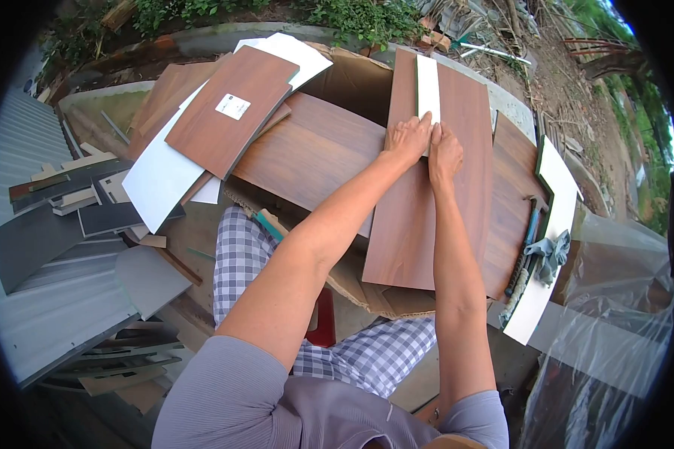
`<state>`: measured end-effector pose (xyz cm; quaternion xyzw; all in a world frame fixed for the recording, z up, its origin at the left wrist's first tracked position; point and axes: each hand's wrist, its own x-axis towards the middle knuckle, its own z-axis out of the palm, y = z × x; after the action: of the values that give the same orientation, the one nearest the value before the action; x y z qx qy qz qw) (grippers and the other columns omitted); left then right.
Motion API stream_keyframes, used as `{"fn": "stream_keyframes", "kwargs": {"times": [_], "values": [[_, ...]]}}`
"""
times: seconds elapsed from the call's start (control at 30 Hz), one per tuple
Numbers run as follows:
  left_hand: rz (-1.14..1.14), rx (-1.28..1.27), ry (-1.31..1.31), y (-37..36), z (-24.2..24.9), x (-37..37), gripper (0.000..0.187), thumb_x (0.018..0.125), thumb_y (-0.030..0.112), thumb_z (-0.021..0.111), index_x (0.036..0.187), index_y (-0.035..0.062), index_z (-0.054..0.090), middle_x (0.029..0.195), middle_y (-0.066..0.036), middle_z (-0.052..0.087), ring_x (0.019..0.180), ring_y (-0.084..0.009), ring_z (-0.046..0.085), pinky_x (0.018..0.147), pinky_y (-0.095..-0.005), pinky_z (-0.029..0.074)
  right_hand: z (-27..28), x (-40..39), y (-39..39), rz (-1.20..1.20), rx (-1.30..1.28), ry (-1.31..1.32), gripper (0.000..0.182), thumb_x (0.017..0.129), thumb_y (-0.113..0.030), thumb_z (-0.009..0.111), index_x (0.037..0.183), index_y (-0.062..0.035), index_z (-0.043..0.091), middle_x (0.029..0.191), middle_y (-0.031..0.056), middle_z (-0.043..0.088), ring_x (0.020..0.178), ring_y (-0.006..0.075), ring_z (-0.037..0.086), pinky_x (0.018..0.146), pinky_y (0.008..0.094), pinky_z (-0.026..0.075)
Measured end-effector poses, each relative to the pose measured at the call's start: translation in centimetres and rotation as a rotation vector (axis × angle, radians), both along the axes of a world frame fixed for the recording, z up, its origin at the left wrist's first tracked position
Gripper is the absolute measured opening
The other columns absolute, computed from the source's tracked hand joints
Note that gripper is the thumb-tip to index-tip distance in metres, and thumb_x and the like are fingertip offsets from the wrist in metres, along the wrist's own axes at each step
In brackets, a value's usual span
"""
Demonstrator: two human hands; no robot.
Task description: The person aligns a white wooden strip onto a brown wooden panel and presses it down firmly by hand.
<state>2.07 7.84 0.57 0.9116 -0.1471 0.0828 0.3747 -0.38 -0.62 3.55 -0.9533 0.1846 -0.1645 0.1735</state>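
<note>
A narrow white strip (428, 86) lies lengthwise along a brown wood-grain board (404, 239) in front of me. My left hand (408, 139) is closed at the left side of the strip's near end, its fingers bent. Beside it my right hand (446, 153) is closed on the right side of the same end, fingertips almost meeting the left ones. The fingers cover the strip's near end. Under this board lies another wood-grain board (311, 146), running crosswise on opened cardboard (352, 75).
Brown panels, one with a white label (233, 106), and white sheets (157, 179) are stacked at left. A hammer (533, 224) and grey cloth (550, 254) rest by a white panel (528, 310) at right, near clear plastic sheeting (606, 299). Dark offcuts (37, 243) lie far left.
</note>
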Motion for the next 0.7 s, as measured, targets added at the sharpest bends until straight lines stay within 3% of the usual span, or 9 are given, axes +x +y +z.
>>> {"fn": "stream_keyframes", "kwargs": {"times": [0.23,0.47,0.7], "values": [[-0.044,-0.077,0.026,1.4,1.0,-9.7,0.041,0.091,0.023,0.05,0.129,0.0079,0.049,0.088,-0.016,0.062,0.076,-0.0364,0.062,0.069,-0.046,0.049,0.1,-9.7,0.4,0.078,0.103,-0.112,0.034,0.092,-0.028,0.051,0.112,-0.0031,0.062,0.094,0.0217,0.064,0.087,0.0371,0.062,0.075,0.0431,0.048],[-0.082,-0.071,-0.016,5.1,1.2,-21.6,0.042,0.089,0.019,0.053,0.129,0.0052,0.049,0.077,-0.013,0.057,0.069,-0.0309,0.062,0.056,-0.0407,0.051,-0.2,-21.6,3.2,0.088,0.244,-0.1,0.032,0.091,-0.024,0.053,0.112,-0.0022,0.062,0.095,0.0232,0.063,0.084,0.038,0.062,0.073,0.0431,0.048],[-0.102,-0.001,-0.066,7.2,0.2,-25.5,0.042,0.089,0.019,0.054,0.128,0.0046,0.05,0.076,-0.012,0.058,0.068,-0.0278,0.063,0.055,-0.0387,0.051,-1.2,-25.8,5.3,0.092,-0.007,-0.035,0.032,0.089,-0.021,0.056,0.117,-0.006,0.058,0.087,0.0167,0.064,0.076,0.0328,0.064,0.064,0.0422,0.05]]}}
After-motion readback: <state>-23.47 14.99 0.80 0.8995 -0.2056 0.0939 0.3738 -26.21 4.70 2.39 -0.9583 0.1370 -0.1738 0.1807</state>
